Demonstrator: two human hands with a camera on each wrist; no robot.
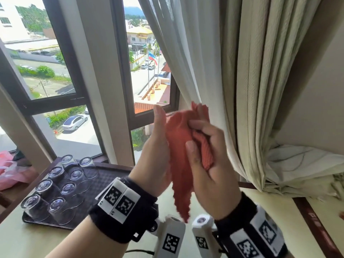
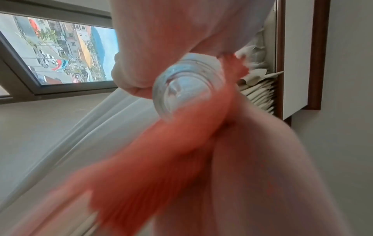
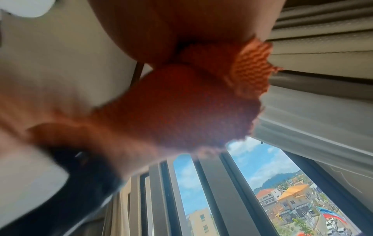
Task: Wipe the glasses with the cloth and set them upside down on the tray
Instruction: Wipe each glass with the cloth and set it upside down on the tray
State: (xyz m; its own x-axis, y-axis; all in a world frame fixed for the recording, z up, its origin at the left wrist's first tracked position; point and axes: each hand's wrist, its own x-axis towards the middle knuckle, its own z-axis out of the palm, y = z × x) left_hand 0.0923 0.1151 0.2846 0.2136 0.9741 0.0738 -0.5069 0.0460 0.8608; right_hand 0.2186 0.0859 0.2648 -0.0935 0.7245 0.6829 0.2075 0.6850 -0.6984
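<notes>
I hold both hands up in front of the window with an orange-red cloth (image 1: 178, 140) bunched between them. My left hand (image 1: 158, 146) lies against the cloth's left side, thumb pointing up. In the left wrist view a clear glass (image 2: 181, 86) shows its thick base, held in that hand with the cloth (image 2: 151, 159) wrapped round it. From the head view the glass is hidden. My right hand (image 1: 202, 151) grips a fold of the cloth (image 3: 181, 111), fingers curled into it. Several glasses (image 1: 68, 189) stand upside down on the dark tray (image 1: 104, 183) at lower left.
The tray sits on a pale table (image 1: 37, 239) under the window. A light curtain (image 1: 204, 53) hangs just right of my hands, with bunched fabric (image 1: 297, 164) below it. A pink bag (image 1: 9, 170) lies at the far left.
</notes>
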